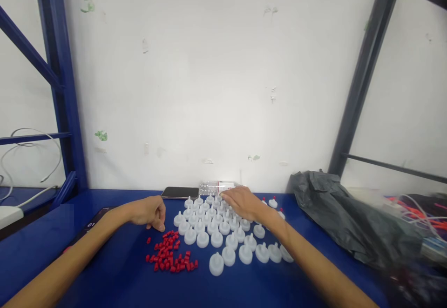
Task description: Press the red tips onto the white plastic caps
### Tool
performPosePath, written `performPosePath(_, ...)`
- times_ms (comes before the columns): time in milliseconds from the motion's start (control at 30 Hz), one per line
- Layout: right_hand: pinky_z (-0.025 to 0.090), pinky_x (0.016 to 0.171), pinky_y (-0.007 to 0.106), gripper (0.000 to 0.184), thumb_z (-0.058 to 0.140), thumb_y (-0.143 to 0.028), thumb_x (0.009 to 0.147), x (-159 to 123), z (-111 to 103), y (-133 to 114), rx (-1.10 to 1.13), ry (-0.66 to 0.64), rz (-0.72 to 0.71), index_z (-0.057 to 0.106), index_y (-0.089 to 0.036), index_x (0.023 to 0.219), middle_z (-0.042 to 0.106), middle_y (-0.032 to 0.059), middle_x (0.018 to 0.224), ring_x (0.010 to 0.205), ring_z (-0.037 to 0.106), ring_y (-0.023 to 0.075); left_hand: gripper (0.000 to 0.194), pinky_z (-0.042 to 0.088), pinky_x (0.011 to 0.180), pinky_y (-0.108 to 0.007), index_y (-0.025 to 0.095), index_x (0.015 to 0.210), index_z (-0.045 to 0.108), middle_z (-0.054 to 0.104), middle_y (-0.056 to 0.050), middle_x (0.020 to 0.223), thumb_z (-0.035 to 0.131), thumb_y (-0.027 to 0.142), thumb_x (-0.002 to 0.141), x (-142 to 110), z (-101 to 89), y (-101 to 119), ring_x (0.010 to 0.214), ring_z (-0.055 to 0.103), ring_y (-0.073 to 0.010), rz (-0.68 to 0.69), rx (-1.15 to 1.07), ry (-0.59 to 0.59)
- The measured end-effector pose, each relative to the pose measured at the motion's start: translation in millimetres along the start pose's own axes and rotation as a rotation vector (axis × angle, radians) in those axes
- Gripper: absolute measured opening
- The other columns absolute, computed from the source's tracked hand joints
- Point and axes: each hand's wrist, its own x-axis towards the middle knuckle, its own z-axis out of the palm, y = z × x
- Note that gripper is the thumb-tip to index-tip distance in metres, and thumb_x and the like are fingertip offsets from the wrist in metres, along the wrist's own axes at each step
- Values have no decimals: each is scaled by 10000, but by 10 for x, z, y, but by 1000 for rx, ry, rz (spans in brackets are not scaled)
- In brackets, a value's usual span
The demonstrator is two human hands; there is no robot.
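The red caps (pixel 172 269) lie just nearside of the curled left hand (pixel 150 209); the right hand (pixel 240 202) bends over upright white lids (pixel 216 240) near the counter's (pixel 115 264) far edge, any grip in either unclear.

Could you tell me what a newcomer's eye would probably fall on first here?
Probably the heap of small red caps on the blue table, vivid against it. Next, the many white nozzle-topped lids beside them, with the right hand over the far ones and the left hand near the red heap.
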Motion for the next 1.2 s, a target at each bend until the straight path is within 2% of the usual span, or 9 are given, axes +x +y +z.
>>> performPosePath(133, 585, 881, 437, 232, 643, -382, 1004, 231, 141, -123, -16, -70, -26, 681, -169, 1088, 717, 39, 1060, 941, 702, 199, 216, 599, 661, -316, 140, 929, 684, 700, 9, 863, 698, 353, 962, -6, 18, 19, 717, 679, -159, 11, 8, 9)
performPosePath(233, 565, 931, 463, 235, 648, -388, 1000, 257, 93, -125, -15, -44, -11, 685, -171, 1082, 721, 44, 1082, 978, 701, 209, 221, 596, 653, -314, 142, 934, 682, 699, 9, 851, 692, 360, 966, 0, 17, 75, 697, 673, -152, 28, -1, 76)
performPosePath(433, 337, 1160, 609, 212, 461, -287, 1072, -31, -213, -77, 37, 147, 70, 662, -222, 1093, 765, 63, 1086, 1030, 710, 228, 274, 569, 690, -342, 152, 997, 675, 689, 4, 883, 639, 423, 986, 21, -12, 366, 693, 647, -160, 116, -56, 491)
performPosePath(533, 399, 1125, 575, 138, 549, -278, 1027, -198, -267, -129, 82, 225, 85, 620, -231, 1136, 748, 72, 1111, 1040, 703, 250, 230, 513, 701, -341, 170, 966, 713, 719, -8, 867, 645, 390, 958, 39, 51, 540, 703, 629, -179, 191, -66, 632)
performPosePath(633, 529, 985, 459, 173, 530, -209, 1021, -277, -272, -266, 133, 229, 18, 583, -238, 1183, 717, 77, 1163, 1089, 678, 246, 202, 467, 697, -336, 210, 896, 742, 755, -18, 849, 649, 389, 911, 84, 192, 673, 728, 630, -208, 260, -72, 720)
performPosePath(733, 549, 950, 403, 193, 541, -179, 1012, -283, -286, -446, 166, 170, -106, 577, -247, 1188, 713, 53, 1157, 1078, 670, 227, 224, 484, 677, -316, 235, 918, 735, 769, -14, 871, 616, 424, 920, 127, 350, 767, 700, 646, -198, 336, -94, 766)
performPosePath(900, 511, 997, 457, 222, 580, -219, 1006, -273, -305, -633, 171, 122, -191, 546, -225, 1225, 717, 62, 1125, 1038, 666, 250, 229, 502, 604, -277, 236, 966, 733, 770, -8, 858, 597, 419, 957, 92, 497, 909, 590, 646, -154, 459, -105, 764)
performPosePath(1033, 520, 924, 419, 186, 573, -208, 1001, -284, -296, -651, 168, 113, -231, 545, -232, 1183, 722, 53, 1056, 959, 669, 237, 181, 504, 623, -286, 262, 1057, 740, 771, -17, 914, 618, 358, 965, 39, 537, 997, 692, 671, -181, 530, -57, 761)
performPosePath(1200, 513, 905, 410, 114, 542, -212, 1013, -281, -278, -675, 164, 129, -282, 559, -213, 1126, 715, 52, 1010, 944, 660, 229, 136, 510, 646, -296, 263, 979, 739, 756, -28, 918, 604, 274, 971, 33, 588, 1044, 783, 689, -206, 596, 10, 753)
